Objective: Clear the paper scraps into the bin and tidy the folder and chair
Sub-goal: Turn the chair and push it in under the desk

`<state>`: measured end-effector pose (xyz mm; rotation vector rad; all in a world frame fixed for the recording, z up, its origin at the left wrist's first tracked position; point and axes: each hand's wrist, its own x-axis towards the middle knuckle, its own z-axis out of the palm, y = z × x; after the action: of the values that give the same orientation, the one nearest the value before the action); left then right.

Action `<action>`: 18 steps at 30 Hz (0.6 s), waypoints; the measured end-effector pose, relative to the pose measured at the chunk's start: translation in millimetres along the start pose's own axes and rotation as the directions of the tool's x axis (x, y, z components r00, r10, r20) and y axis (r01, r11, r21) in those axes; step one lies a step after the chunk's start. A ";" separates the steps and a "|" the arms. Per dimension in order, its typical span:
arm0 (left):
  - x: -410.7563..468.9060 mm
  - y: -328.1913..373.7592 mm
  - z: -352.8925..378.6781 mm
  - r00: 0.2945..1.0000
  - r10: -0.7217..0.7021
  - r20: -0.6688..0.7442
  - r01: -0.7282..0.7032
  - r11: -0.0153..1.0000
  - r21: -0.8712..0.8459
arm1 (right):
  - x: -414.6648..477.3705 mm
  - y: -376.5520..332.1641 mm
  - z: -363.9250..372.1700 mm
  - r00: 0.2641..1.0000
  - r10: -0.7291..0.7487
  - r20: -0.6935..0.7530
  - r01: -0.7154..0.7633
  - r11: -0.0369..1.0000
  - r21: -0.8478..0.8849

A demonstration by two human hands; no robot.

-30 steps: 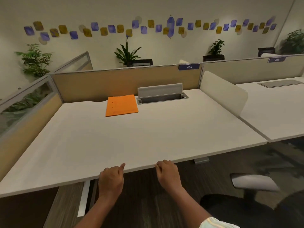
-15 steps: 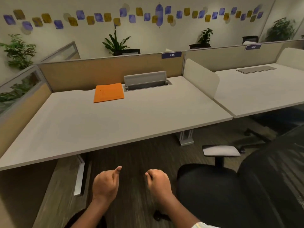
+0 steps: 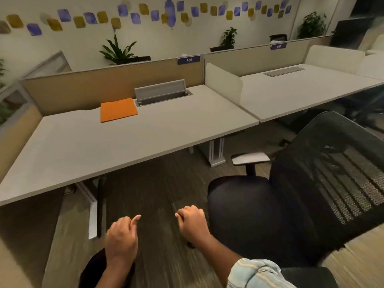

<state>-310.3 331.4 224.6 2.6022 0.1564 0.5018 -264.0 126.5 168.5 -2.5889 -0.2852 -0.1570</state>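
Both hands were held empty over the floor, in front of the counter.

At the left, the counter (image 3: 87, 142) was seen bare across its near part, with the orange folder (image 3: 118, 109) laid flat at its far side, just left of a raised grey flap (image 3: 160, 90) and close to the tan partition (image 3: 108, 88). Lower down, the left hand (image 3: 121, 239) was loosely curled with the thumb stuck out, and nothing was gripped in it. The right hand (image 3: 192, 222) was closed in a loose fist, likewise with nothing held, just beside the seat of the chair (image 3: 270, 208). The black chair was stood at the right, well apart from the counter, its mesh back turned toward the camera. No paper scraps or bin could be made out.
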 end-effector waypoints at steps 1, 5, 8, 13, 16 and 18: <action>-11.5 -2.2 -1.0 1.000 -0.011 -0.001 0.011 1.000 0.012 | -12.4 0.2 -2.0 1.000 0.002 0.006 -0.002 1.000 -0.024; -54.8 -9.4 3.2 0.986 -0.064 0.151 0.030 0.975 0.219 | -62.3 6.2 -12.0 0.998 0.033 0.062 -0.029 0.997 -0.069; -82.4 -1.8 5.1 0.980 -0.046 0.191 -0.002 0.970 0.245 | -98.0 17.2 -23.5 0.998 0.014 0.065 -0.006 0.992 -0.125; -114.8 35.7 10.6 0.976 -0.055 0.211 0.014 0.981 0.194 | -138.8 45.6 -52.2 0.997 0.055 0.058 -0.044 0.985 -0.166; -124.3 63.3 12.2 0.974 -0.048 0.222 0.018 0.991 0.132 | -153.2 68.6 -73.3 0.996 0.068 0.050 -0.057 0.977 -0.204; -129.1 82.8 15.5 0.975 -0.031 0.222 0.007 0.994 0.109 | -159.0 85.8 -88.1 0.997 0.070 0.033 -0.060 0.968 -0.246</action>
<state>-422.4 226.6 210.2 2.7369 0.1363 0.1957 -403.3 -18.2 175.1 -2.8452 -0.2067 -0.1223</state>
